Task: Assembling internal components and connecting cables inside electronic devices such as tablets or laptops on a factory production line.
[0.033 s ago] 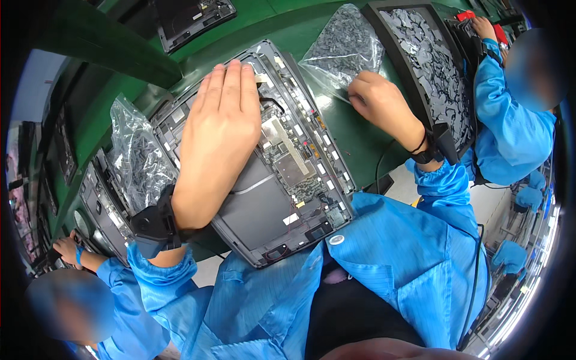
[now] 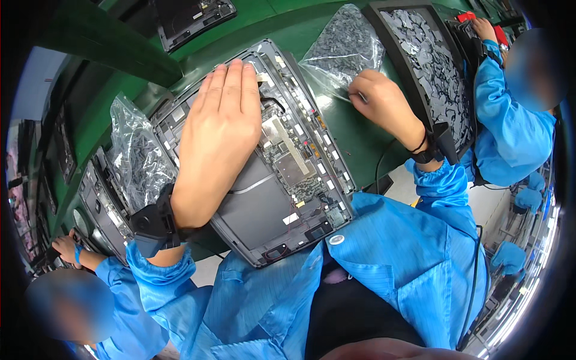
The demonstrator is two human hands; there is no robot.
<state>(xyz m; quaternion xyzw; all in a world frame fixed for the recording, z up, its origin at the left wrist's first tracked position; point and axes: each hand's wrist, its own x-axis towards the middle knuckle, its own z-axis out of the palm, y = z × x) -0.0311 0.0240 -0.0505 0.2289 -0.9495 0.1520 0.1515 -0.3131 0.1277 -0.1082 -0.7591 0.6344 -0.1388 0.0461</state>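
Observation:
An opened laptop chassis (image 2: 258, 225) lies tilted on the green bench in front of me, its circuit board (image 2: 294, 162) and grey inner panels bare. My left hand (image 2: 223, 120) rests flat on its far left part, fingers straight and side by side, hiding what is under the palm. Right of the chassis, my right hand (image 2: 384, 102) hovers over the bench with curled, closed fingers. A small dark spot shows at its fingertips, too small to name. Just beyond that hand lies a clear plastic bag (image 2: 345, 48) of small dark pieces.
A black tray (image 2: 427, 99) of loose dark grey pieces stands at the right. Another clear bag (image 2: 141, 156) lies left of my forearm, by a second chassis (image 2: 99, 201). A further chassis (image 2: 195, 21) sits at the back. Co-workers in blue sit on both sides.
My right hand has turned slightly, and a small dark spot shows more plainly at its fingertips. My left hand and the chassis stay in place.

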